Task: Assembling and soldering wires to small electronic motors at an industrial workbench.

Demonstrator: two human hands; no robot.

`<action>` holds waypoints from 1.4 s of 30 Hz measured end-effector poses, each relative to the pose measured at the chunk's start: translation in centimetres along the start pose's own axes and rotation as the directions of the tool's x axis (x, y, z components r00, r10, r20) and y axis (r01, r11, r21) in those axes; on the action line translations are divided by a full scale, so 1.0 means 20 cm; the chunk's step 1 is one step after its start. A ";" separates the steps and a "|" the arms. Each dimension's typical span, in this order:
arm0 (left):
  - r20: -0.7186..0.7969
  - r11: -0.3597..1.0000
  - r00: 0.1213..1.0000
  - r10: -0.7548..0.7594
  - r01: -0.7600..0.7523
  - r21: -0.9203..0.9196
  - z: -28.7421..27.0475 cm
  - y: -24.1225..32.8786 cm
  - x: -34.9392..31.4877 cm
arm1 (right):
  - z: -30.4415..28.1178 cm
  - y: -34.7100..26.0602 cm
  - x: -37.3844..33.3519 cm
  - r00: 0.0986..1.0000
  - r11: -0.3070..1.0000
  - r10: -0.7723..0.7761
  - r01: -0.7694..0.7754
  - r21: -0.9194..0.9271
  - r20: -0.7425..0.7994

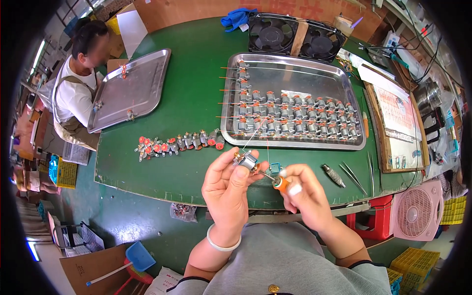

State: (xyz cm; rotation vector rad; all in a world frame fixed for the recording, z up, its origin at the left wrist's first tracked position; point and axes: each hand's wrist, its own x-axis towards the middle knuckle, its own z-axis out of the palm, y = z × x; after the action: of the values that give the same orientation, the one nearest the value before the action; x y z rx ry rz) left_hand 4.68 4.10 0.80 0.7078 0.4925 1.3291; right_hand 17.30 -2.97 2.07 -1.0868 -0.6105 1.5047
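Between the fingers and thumb of my left hand [228,189] is a small silver motor-like part [247,161] with copper-coloured bits at its ends. My right hand [306,194] is closed round the orange handle of a screwdriver [281,183], its shaft slanting up-left to the part's lower end. Thin wires rise near the part. Just beyond the screwdriver, a small teal frame-like piece [275,167] lies on the green table. Behind my hands a metal tray [295,144] carries rows of similar silver parts [298,114]. More parts with red ends [162,147] lie in a line to the left.
Tweezers [353,178] and a grey-handled tool [334,175] lie at right, beside a framed board [400,118]. Two black fans [272,33] stand behind the tray. Far left, a person [78,83] sits by a second tray [140,91]. A pink fan [417,210] stands off the table's right edge.
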 end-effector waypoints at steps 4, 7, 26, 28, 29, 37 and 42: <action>0.008 1.000 1.000 -0.013 0.013 0.002 0.00 0.00 0.01 | 0.02 0.04 0.03 0.670 0.430 -0.739 0.547 -0.718 0.068; 0.021 1.000 1.000 -0.016 0.016 0.004 -0.02 0.01 0.00 | -0.05 -0.06 0.00 0.984 0.995 0.080 -0.068 -0.079 0.160; 0.269 0.792 0.963 -0.009 -0.157 0.590 -0.26 0.10 -0.03 | -0.02 -0.23 0.02 0.865 0.800 -0.496 0.489 -0.347 0.074; 0.276 0.756 0.959 -0.055 -0.141 0.640 -0.28 0.09 -0.04 | 0.02 -0.25 0.07 0.701 0.387 -0.638 0.648 -0.656 0.317; 0.235 0.728 0.967 -0.095 -0.094 0.679 -0.27 0.08 -0.04 | 0.03 -0.24 0.09 0.663 0.257 -0.642 0.659 -0.707 0.385; 0.232 0.693 0.967 -0.105 -0.096 0.715 -0.31 0.08 -0.05 | 0.15 -0.18 0.19 0.711 0.392 -0.585 0.669 -0.631 0.390; 0.199 0.681 0.971 -0.134 -0.055 0.730 -0.29 0.10 -0.05 | 0.16 -0.16 0.21 0.745 0.391 -0.530 0.638 -0.663 0.404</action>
State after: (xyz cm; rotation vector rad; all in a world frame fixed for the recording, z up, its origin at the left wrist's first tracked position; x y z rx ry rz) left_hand -0.98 4.34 -1.89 1.5029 0.8577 0.9503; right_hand 16.17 2.39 4.98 -1.1976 -1.6718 0.6187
